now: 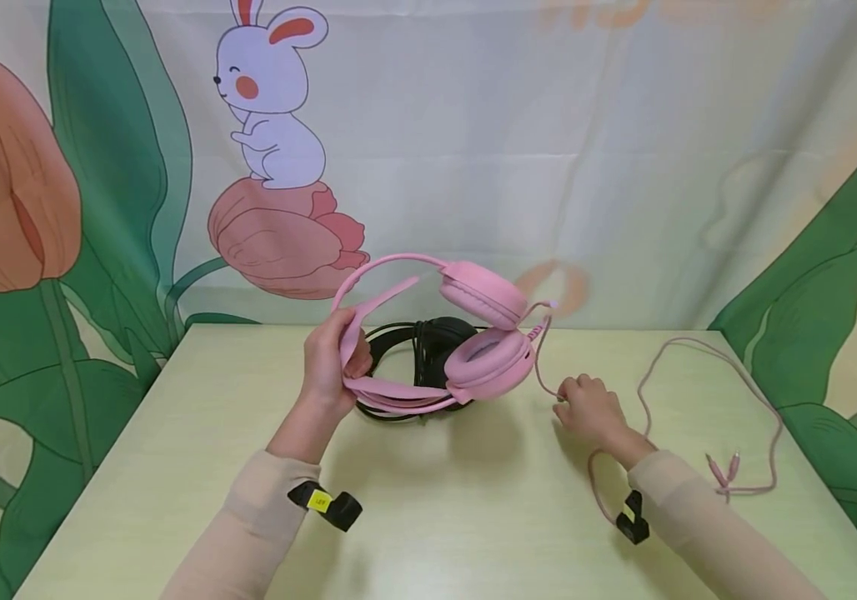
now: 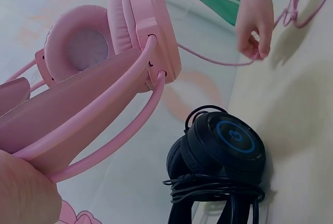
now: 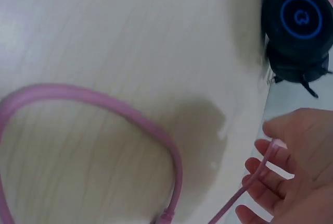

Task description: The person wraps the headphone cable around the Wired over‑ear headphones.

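A pink headset [image 1: 490, 364] is held up above the table by my left hand [image 1: 329, 354], whose fingers grip its headband. Both padded ear cups point to the right, and a thin cable [image 1: 538, 367] runs from them to my right hand [image 1: 592, 410]. Thumb and fingers of that hand pinch the cable, as the right wrist view also shows at the cable [image 3: 263, 164]. Behind the pink headset lies a black headset [image 1: 439, 342], partly hidden in the head view. The left wrist view shows its ear cup [image 2: 234, 138] with a blue ring and its cable wound round the band.
The rest of the pink cable loops over the right side of the table [image 1: 413, 517], ending in two pink plugs [image 1: 724, 473]. A printed cloth [image 1: 458, 167] with a rabbit and tulips hangs behind the table and along its sides.
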`<state>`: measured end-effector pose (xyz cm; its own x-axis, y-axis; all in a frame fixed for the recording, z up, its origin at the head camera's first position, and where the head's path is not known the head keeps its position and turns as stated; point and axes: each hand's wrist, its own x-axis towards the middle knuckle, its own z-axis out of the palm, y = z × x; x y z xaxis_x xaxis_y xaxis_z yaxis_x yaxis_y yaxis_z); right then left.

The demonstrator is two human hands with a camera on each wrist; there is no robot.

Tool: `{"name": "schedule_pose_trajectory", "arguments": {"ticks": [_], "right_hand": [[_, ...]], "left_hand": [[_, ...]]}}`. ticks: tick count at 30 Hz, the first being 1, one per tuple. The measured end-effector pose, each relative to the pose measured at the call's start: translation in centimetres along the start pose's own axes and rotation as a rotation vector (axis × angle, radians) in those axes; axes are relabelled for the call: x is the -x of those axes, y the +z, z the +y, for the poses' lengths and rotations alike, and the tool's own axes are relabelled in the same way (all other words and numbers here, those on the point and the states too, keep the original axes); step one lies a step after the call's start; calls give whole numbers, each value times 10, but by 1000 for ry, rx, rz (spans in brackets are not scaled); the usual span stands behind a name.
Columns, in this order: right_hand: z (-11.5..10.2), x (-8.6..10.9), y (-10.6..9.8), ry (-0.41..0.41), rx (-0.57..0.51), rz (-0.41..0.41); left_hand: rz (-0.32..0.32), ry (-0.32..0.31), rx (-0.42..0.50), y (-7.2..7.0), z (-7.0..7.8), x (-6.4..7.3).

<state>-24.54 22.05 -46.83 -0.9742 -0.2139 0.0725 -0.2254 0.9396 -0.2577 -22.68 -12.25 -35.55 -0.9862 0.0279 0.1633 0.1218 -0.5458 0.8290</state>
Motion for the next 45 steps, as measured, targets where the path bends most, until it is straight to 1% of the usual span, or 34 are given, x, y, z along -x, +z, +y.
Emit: {"name": "schedule_pose_trajectory", "arguments": {"ticks": [2, 4, 6, 9, 11, 12, 15, 17, 18, 20, 22, 24, 26, 30, 32, 37, 41, 45], "right_hand": [[4, 1, -3, 12, -16, 10], [9, 2, -7, 39, -55, 24], [13, 4, -13, 86, -111, 42], [20, 5, -22, 173, -173, 108], [24, 6, -28, 227, -209, 190], [25, 7, -31, 253, -227, 244], [28, 10, -39, 307, -275, 437], [29, 13, -45, 311, -298, 579], [29, 15, -48, 299, -305, 646], [28, 18, -54, 245, -303, 775], [28, 21, -60, 156, -288, 884], [27, 23, -66, 64, -251, 958], [26, 24, -72, -23, -213, 1009], [21, 24, -87, -167, -143, 1061], [17, 23, -95, -236, -128, 1094], [5, 19, -116, -425, -85, 1206], [-7, 16, -133, -569, -19, 1213], [-24, 14, -152, -755, 37, 1214]], "left_hand": [[14, 3, 1, 0, 1, 0], [24, 3, 1, -2, 2, -1], [34, 3, -1, -3, 2, -1], [50, 0, 2, -6, 2, 0], [65, 0, 5, -7, 1, 0], [74, 2, 6, -8, 1, 1], [106, 7, 6, -9, 1, 1], [134, 12, 4, -11, 1, 0], [148, 15, 1, -11, 1, 0], [174, 15, -3, -12, 1, -1], [195, 12, -9, -14, 1, -1], [210, 3, -18, -15, 0, -2], [221, -7, -24, -16, 0, -2], [232, -23, -34, -18, -2, -3], [235, -28, -36, -19, -3, -3], [231, -40, -43, -19, -4, -4], [228, -55, -58, -18, -3, -3], [233, -73, -86, -16, -2, -4]]}}
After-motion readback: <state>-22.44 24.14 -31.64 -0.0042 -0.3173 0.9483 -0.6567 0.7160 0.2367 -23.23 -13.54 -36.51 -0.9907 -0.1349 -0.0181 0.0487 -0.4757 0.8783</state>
